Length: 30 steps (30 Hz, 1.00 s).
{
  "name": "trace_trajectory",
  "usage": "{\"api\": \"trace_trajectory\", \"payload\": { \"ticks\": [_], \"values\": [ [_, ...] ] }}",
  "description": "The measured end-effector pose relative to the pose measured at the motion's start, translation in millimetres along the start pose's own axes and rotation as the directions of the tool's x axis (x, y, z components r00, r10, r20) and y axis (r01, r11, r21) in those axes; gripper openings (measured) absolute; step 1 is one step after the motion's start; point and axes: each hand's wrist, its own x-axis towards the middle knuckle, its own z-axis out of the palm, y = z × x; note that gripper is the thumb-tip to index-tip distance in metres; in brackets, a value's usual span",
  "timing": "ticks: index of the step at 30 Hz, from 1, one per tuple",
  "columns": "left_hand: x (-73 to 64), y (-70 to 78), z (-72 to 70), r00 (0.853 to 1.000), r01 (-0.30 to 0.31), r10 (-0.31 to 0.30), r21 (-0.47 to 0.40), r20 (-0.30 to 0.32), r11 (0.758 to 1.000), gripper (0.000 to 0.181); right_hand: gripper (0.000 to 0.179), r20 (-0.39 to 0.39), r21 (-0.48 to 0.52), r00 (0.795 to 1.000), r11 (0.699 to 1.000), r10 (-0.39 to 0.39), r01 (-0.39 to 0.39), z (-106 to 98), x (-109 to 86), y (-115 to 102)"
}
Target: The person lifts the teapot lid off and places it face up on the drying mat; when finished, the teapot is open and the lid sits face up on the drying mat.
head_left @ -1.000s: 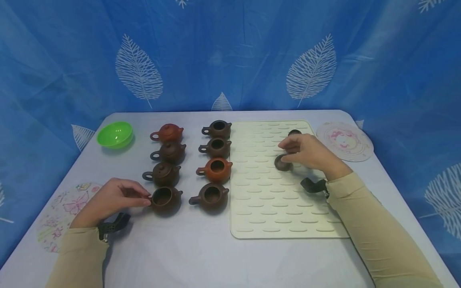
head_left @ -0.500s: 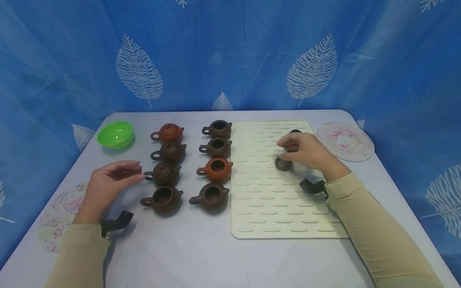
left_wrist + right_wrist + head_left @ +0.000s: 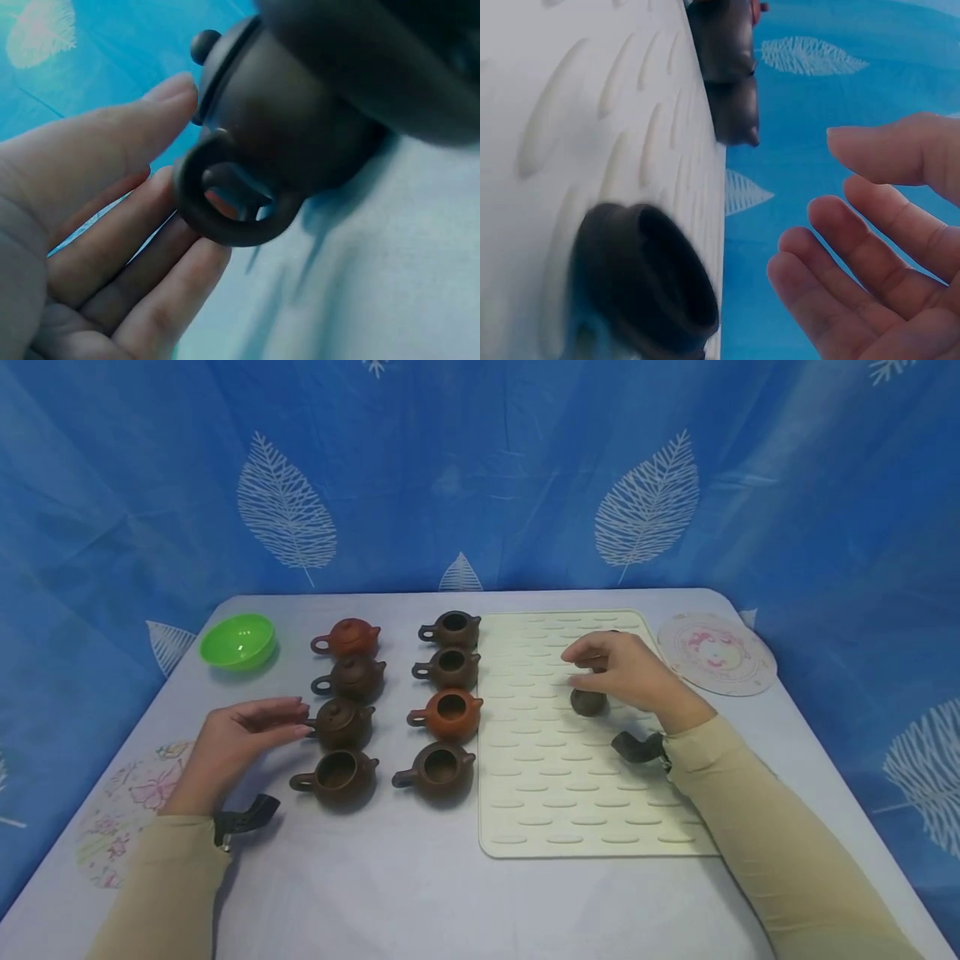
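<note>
My left hand (image 3: 243,739) is beside the handle of a dark brown lidded teapot (image 3: 342,725), third in the left row. In the left wrist view, its fingertips are right at that handle (image 3: 236,232), thumb and fingers apart, the thumb tip near the lid. A lidless brown teapot (image 3: 337,779) stands just in front. Over the cream mat (image 3: 532,793), my right hand (image 3: 618,672) hovers with fingers spread from the thumb, holding nothing. Below it lies a small dark teapot lid (image 3: 588,702), its hollow side showing in the right wrist view. Another dark piece is mostly hidden behind this hand.
Two more lidded teapots, one reddish (image 3: 352,637), stand farther back on the left. A second row of lidless teapots, including an orange-brown one (image 3: 452,714), borders the mat. A green bowl (image 3: 238,643) is back left; round patterned mats (image 3: 718,653) lie at both sides.
My left hand has let go of the front-left teapot's handle and moved back to the handle of the teapot behind it. My right hand has shifted slightly left and lifted off the lid.
</note>
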Motion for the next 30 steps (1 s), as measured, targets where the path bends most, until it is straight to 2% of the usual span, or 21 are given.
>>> {"api": "trace_trajectory", "payload": {
  "ticks": [7, 16, 25, 30],
  "values": [
    [1.5, -2.0, 2.5, 0.999, 0.028, -0.029, 0.025, 0.028, 0.999, 0.061, 0.031, 0.030, -0.017, 0.998, 0.998, -0.064, 0.064, 13.8, 14.3, -13.0],
    [1.0, 1.3, 2.8, 0.999, 0.013, -0.016, 0.070, 0.045, 0.997, 0.061, 0.032, 0.090, 0.023, 0.980, 0.984, -0.179, 0.177, 46.8, 45.1, -51.2],
    [1.9, -1.9, 3.9, 0.998, -0.043, 0.039, 0.088, 0.047, 0.995, 0.055, 0.029, 0.203, -0.003, 0.928, 0.948, -0.311, 0.318, 88.3, 75.7, -96.6],
    [0.8, -2.2, 4.2, 0.998, -0.054, 0.051, 0.101, 0.032, 0.993, 0.054, 0.025, 0.269, -0.062, 0.903, 0.929, -0.336, 0.364, 111.0, 89.6, -119.9]
  ]
}}
